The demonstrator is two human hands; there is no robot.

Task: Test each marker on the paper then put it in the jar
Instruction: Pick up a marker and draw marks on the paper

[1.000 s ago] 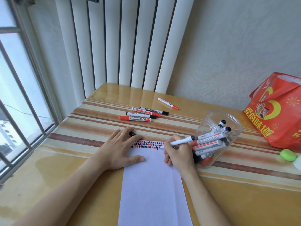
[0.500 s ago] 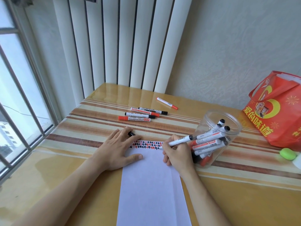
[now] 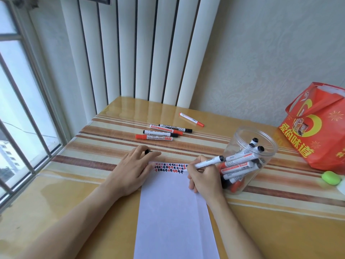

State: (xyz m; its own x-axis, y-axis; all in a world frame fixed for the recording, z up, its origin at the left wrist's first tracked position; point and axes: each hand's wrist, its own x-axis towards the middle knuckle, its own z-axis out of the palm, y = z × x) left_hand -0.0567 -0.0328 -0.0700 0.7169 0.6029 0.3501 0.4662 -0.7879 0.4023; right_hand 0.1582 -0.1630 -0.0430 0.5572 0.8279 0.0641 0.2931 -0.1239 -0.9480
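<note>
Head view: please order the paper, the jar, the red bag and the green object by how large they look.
1. paper
2. red bag and jar: look alike, unsure; the bag is cut off by the frame edge
3. green object

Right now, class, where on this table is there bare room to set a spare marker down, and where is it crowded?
Free: the glossy strip between the blinds and the loose markers; the near corner right of the paper, below the jar. Crowded: the paper's top edge, where the left hand holding a cap, the right hand with its marker, and the jar meet.
</note>
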